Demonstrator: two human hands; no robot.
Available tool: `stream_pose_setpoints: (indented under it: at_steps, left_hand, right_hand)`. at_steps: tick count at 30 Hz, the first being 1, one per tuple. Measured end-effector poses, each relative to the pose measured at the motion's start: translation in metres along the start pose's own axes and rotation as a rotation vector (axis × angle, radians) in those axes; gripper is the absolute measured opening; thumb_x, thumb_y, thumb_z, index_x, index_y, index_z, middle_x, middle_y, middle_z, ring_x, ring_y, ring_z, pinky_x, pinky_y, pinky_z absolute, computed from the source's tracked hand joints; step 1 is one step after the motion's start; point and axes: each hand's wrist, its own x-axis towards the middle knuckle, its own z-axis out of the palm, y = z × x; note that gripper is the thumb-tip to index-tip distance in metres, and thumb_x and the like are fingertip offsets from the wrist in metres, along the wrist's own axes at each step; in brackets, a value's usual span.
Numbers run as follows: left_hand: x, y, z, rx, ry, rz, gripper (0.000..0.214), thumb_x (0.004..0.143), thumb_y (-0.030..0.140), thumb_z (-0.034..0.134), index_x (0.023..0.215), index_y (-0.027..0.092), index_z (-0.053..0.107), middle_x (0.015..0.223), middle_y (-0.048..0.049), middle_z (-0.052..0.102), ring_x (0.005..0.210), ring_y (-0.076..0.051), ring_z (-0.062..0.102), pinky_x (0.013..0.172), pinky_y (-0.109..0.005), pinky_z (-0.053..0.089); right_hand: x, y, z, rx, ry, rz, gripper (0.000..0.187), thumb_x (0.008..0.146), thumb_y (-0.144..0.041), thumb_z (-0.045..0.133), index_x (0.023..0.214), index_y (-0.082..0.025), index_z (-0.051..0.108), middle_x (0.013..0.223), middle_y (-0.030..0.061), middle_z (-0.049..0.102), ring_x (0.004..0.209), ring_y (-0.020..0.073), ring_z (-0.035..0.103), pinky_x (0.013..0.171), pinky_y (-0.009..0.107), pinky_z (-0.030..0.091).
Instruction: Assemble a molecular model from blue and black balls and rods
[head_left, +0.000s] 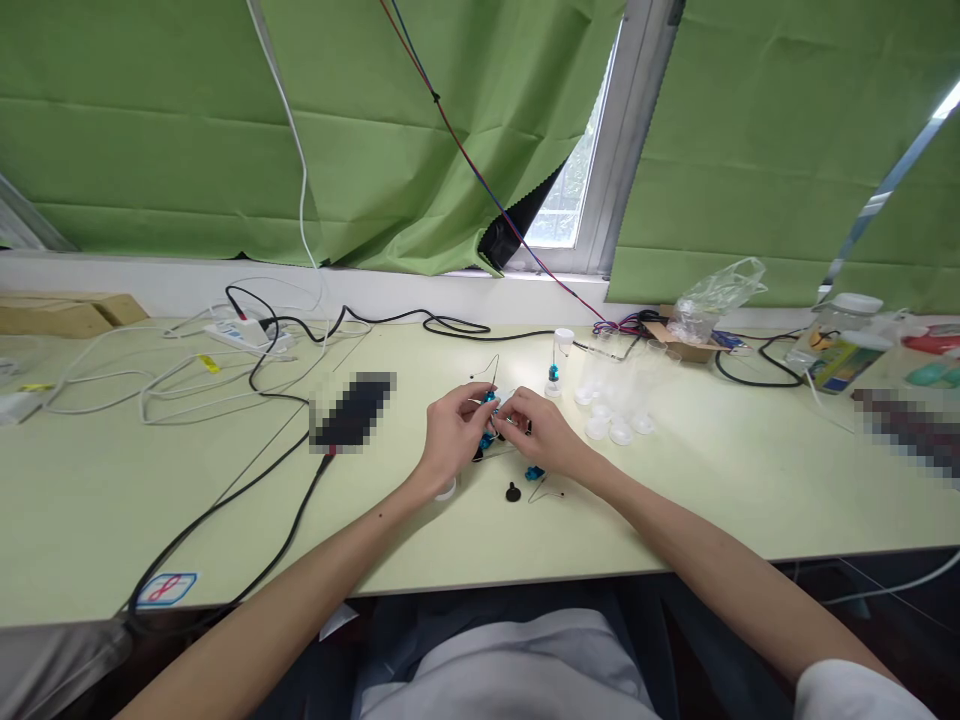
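Note:
My left hand [452,432] is closed in a pinch on a small blue part [489,397] with a thin bent wire [494,372] rising from it. My right hand [545,430] meets it fingertip to fingertip, pinching at the same spot; what lies between its fingers is hidden. More blue and black pieces [486,440] show beneath the hands. Below my right hand lie another blue piece [535,473], a bent wire [541,494] and a round black knob-like part [513,492]. A white cap [446,491] sits partly behind my left wrist.
Behind my right hand stands a clear tube with a white cap [564,337] and a blue piece inside. Several clear tubes and white caps [620,433] lie to its right. Black cables [296,530] and a blurred dark device [354,412] are at left; a cardboard box [686,345] stands behind.

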Motion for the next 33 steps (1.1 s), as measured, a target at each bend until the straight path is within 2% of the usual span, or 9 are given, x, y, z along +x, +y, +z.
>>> stream_pose_setpoints:
  at_steps: [5, 9, 14, 19, 33]
  left_hand:
    - [0.004, 0.006, -0.004, -0.029, 0.04, 0.006, 0.024, 0.078, 0.031, 0.07, 0.095, 0.015, 0.069, 0.075, -0.0031, 0.067, 0.053, -0.013, 0.06, 0.057, -0.027, 0.051]
    - [0.006, 0.011, -0.007, -0.051, 0.054, 0.021, 0.022, 0.078, 0.031, 0.071, 0.094, 0.015, 0.069, 0.069, -0.0015, 0.064, 0.053, -0.014, 0.061, 0.058, -0.028, 0.051]
    - [0.006, 0.01, -0.006, -0.042, 0.048, 0.011, 0.021, 0.079, 0.03, 0.07, 0.094, 0.015, 0.069, 0.067, -0.0014, 0.065, 0.053, -0.014, 0.061, 0.058, -0.028, 0.051]
    - [0.005, 0.008, -0.006, -0.042, 0.049, 0.008, 0.021, 0.079, 0.029, 0.071, 0.094, 0.016, 0.07, 0.07, -0.0015, 0.065, 0.052, -0.013, 0.06, 0.057, -0.027, 0.05]
    - [0.004, 0.007, -0.002, -0.073, 0.03, 0.012, 0.023, 0.077, 0.031, 0.072, 0.094, 0.015, 0.071, 0.079, -0.0033, 0.068, 0.053, -0.012, 0.06, 0.055, -0.026, 0.051]
  right_hand:
    - [0.002, -0.005, -0.005, 0.004, 0.059, -0.022, 0.015, 0.096, -0.026, 0.054, 0.086, -0.019, 0.063, 0.079, 0.0004, 0.052, 0.067, 0.0124, 0.051, 0.064, 0.027, 0.042]
    - [0.005, 0.002, -0.011, -0.074, 0.12, -0.034, 0.016, 0.096, -0.024, 0.052, 0.083, -0.018, 0.061, 0.076, 0.0009, 0.053, 0.069, 0.0138, 0.051, 0.065, 0.028, 0.041]
    - [0.006, 0.019, -0.012, -0.245, -0.015, 0.018, 0.008, 0.089, -0.015, 0.059, 0.086, -0.017, 0.066, 0.083, 0.0031, 0.054, 0.072, 0.0144, 0.053, 0.069, 0.028, 0.042]
    - [0.005, 0.025, -0.006, -0.339, -0.122, 0.035, 0.012, 0.086, -0.011, 0.06, 0.091, -0.016, 0.07, 0.091, 0.007, 0.056, 0.084, 0.0182, 0.055, 0.078, 0.031, 0.043]
    - [0.008, 0.026, -0.002, -0.388, -0.165, 0.095, 0.013, 0.086, -0.007, 0.057, 0.086, -0.014, 0.068, 0.089, 0.0076, 0.055, 0.086, 0.0201, 0.052, 0.08, 0.032, 0.041]
